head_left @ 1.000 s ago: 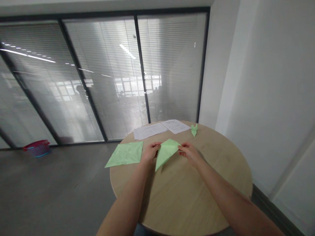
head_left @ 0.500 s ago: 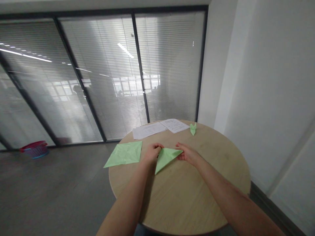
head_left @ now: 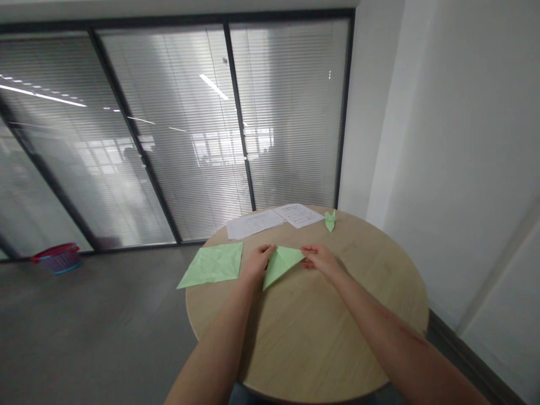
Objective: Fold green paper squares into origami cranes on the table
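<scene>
Holding folded green paper over the table in narrow fingertip pinches of left hand and right hand — could crease it crooked if tugging unevenly at the edges

Dim grey light surrounds me, brightest through the blinds, with white streaks glaring on the glass, a soft shadow beside my left forearm on the table, blurry print, and stretching toward the edges.
</scene>
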`<state>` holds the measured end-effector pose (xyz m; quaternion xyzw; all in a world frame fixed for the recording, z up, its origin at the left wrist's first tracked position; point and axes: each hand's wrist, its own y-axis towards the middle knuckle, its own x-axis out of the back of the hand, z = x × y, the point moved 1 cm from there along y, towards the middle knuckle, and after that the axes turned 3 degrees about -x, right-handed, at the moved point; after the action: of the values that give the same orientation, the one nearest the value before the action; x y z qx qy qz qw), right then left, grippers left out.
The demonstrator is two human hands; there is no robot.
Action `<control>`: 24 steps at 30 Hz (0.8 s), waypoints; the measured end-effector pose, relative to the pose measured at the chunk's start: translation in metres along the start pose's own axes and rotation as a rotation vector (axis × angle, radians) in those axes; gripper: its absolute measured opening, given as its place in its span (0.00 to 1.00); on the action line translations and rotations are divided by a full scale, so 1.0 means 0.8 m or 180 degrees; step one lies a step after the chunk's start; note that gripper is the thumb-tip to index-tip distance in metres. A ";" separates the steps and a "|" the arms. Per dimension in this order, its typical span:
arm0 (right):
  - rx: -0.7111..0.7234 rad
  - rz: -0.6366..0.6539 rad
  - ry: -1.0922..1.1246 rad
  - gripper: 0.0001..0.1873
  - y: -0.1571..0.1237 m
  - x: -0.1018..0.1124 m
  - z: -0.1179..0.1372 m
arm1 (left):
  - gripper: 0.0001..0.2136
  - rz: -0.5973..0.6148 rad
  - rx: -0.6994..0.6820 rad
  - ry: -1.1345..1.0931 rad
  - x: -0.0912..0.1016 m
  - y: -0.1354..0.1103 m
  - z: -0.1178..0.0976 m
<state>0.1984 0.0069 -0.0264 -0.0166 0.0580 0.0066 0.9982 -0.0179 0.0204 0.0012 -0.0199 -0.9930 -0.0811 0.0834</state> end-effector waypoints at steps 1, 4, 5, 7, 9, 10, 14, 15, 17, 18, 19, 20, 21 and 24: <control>0.0081 -0.0021 -0.0048 0.06 0.001 -0.001 0.001 | 0.17 0.0088 0.0025 0.0007 0.000 0.002 0.003; 0.0212 -0.0038 0.0007 0.07 0.001 -0.002 0.002 | 0.16 0.0209 0.0097 -0.0159 0.001 0.003 0.006; 0.0212 -0.0035 0.0093 0.08 0.001 -0.003 0.002 | 0.16 0.0206 0.0109 -0.0250 0.001 0.002 0.005; 0.0146 0.0020 0.0285 0.09 -0.001 -0.002 0.002 | 0.15 0.0144 0.0118 -0.0420 -0.001 -0.002 0.000; 0.0034 0.0108 0.0414 0.08 -0.003 -0.002 0.002 | 0.14 0.0010 0.0086 -0.0540 -0.002 -0.005 -0.006; -0.0014 0.0140 0.0441 0.08 -0.004 -0.002 0.002 | 0.14 -0.0061 0.0059 -0.0577 -0.003 -0.006 -0.007; -0.0067 0.0175 0.0494 0.07 -0.006 -0.001 0.003 | 0.14 -0.0208 -0.0083 -0.0534 -0.002 -0.002 -0.005; -0.0075 0.0182 0.0508 0.06 -0.006 -0.001 0.003 | 0.15 -0.0238 -0.0130 -0.0491 -0.001 0.000 -0.002; -0.0107 0.0190 0.0492 0.05 -0.006 -0.002 0.002 | 0.17 -0.0313 -0.0242 -0.0426 0.003 0.006 0.002; -0.0115 0.0207 0.0463 0.05 -0.006 -0.002 0.001 | 0.17 -0.0355 -0.0294 -0.0407 0.005 0.008 0.005; -0.0120 0.0235 0.0420 0.06 -0.005 -0.002 0.000 | 0.18 -0.0394 -0.0336 -0.0389 0.006 0.010 0.007; -0.0121 0.0271 0.0370 0.06 -0.005 -0.002 0.000 | 0.18 -0.0429 -0.0355 -0.0363 0.008 0.011 0.009; -0.0125 0.0301 0.0325 0.06 -0.004 -0.001 -0.001 | 0.18 -0.0458 -0.0356 -0.0330 0.009 0.012 0.011; -0.0133 0.0277 0.0207 0.07 -0.002 0.000 -0.003 | 0.17 -0.0478 -0.0339 -0.0244 0.010 0.013 0.014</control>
<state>0.1982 0.0052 -0.0290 -0.0351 0.0908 0.0506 0.9940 -0.0271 0.0329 -0.0070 0.0470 -0.9884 -0.1390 0.0378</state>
